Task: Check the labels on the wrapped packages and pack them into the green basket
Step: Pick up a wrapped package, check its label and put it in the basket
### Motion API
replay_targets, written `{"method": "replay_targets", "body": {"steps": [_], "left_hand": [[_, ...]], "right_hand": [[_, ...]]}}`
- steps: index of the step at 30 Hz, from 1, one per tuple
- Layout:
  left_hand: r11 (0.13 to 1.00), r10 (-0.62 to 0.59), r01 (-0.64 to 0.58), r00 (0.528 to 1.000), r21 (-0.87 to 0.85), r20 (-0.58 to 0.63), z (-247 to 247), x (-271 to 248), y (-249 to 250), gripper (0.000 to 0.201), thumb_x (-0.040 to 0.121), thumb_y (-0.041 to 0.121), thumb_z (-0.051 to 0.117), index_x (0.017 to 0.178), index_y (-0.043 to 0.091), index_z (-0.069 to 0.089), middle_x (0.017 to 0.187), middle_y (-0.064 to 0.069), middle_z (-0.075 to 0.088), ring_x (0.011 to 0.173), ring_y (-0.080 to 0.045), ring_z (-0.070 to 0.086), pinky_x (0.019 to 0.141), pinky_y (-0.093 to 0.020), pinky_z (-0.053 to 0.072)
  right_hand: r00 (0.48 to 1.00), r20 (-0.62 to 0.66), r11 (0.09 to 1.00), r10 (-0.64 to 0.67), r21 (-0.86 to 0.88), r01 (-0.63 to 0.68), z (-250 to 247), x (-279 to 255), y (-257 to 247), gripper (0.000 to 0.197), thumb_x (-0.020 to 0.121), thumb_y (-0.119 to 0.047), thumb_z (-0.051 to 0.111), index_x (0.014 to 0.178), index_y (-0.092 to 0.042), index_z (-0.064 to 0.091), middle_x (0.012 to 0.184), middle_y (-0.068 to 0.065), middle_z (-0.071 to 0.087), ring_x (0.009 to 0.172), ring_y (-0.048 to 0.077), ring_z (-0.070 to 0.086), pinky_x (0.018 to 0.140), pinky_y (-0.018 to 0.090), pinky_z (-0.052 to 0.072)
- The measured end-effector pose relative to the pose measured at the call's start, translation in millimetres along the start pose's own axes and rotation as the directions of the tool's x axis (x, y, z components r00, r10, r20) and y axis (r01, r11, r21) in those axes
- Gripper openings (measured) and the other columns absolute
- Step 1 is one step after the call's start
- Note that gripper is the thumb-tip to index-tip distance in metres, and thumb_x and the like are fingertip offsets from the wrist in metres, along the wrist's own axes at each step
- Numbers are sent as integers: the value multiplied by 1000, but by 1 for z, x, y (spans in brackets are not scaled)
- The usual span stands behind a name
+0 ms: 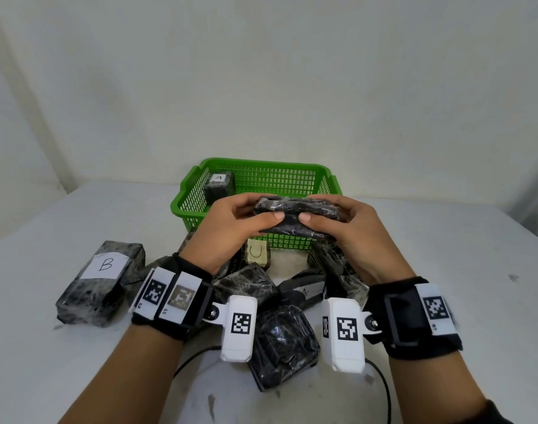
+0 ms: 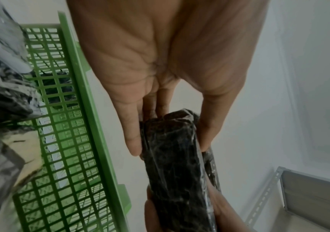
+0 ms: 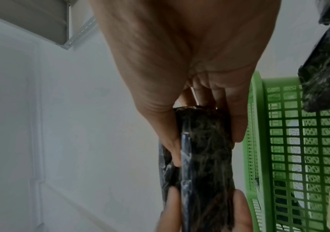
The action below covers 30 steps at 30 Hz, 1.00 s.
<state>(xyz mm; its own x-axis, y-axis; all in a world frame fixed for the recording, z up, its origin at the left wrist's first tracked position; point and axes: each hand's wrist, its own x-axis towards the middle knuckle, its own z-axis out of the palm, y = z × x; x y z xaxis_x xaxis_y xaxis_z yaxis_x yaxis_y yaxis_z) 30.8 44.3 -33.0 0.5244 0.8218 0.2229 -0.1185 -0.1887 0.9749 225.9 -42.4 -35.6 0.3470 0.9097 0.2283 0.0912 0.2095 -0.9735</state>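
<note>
You're in a bare recording or test room, not a home: plain white wall (image 1: 261,71), white counter (image 1: 47,224), a grey slotted-metal shelf rack (image 2: 309,196) in the corner. Tracking markers (image 1: 241,323) on your wrist straps.

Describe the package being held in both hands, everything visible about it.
The held package is a flat, oblong block wrapped in crinkled, glossy black plastic film. No label shows on any side in view. It lies roughly level, lengthwise between the left hand and right hand, each gripping one end with its thumb on the near face and fingers along the far face. It is off the table, above the near wall of the green basket, touching only the hands.
</note>
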Motion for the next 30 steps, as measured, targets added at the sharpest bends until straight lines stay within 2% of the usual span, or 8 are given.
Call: {"method": "replay_targets", "body": {"steps": [3,6,8,11,17,23,26,30], "left_hand": [[1000,29,-28,999,7,-41,0,0,1,28,79,7,79,106,14,74,96,-1,78,87,-12,73,74,-18,54],[997,-8,4,999,-83,-50,-5,1,2,42,68,19,86,108,15,74,108,-7,76,106,-26,71,96,-39,53],[994,-32,31,999,-103,-6,-5,0,3,48,63,20,87,109,15,73,112,-9,75,110,-27,70,101,-42,50],[999,-4,4,1000,-39,1,-4,0,2,38,71,4,84,106,17,74,107,-6,77,103,-22,72,101,-41,52],[999,37,-38,998,13,48,1,-5,6,45,73,1,81,115,11,70,109,-3,76,103,-15,72,91,-24,56],[990,139,-139,990,37,-3,-4,-3,6,56,67,-10,82,117,11,69,112,-5,75,108,-17,71,89,-26,57],[989,140,-143,988,42,62,-4,-4,7,62,65,-14,82,121,6,66,117,-8,73,113,-20,68,94,-28,56],[996,82,-88,984,31,157,-2,-7,10,68,68,-10,82,130,9,61,122,-7,71,113,-20,69,94,-28,55]], "right_hand": [[999,52,1000,5,-1,-5,-3,0,-1,62,70,-13,91,128,-20,70,119,5,78,109,19,76,98,34,59],[997,79,1000,22,3,-22,-6,1,1,73,63,-18,97,130,-22,69,124,3,76,114,18,74,109,43,53],[998,67,1000,16,-3,-16,-8,2,3,71,62,-16,97,128,-20,69,123,2,77,114,19,74,112,47,51],[999,41,1000,6,-14,-5,-6,1,2,63,66,-14,95,124,-21,71,120,2,78,113,20,74,110,47,53],[999,25,998,-47,-32,48,-3,-2,-3,52,76,-4,88,124,-16,72,118,4,78,110,17,75,103,37,58],[986,157,998,59,-32,-55,-8,0,2,96,57,-33,100,142,-18,59,132,4,72,115,21,74,98,39,59],[978,155,972,142,166,-168,-6,1,-2,78,70,-31,86,139,-5,59,130,16,72,112,30,74,86,39,64],[986,114,981,120,137,-136,-6,1,1,47,86,-15,79,130,-3,67,124,16,75,114,33,74,97,47,59]]}}
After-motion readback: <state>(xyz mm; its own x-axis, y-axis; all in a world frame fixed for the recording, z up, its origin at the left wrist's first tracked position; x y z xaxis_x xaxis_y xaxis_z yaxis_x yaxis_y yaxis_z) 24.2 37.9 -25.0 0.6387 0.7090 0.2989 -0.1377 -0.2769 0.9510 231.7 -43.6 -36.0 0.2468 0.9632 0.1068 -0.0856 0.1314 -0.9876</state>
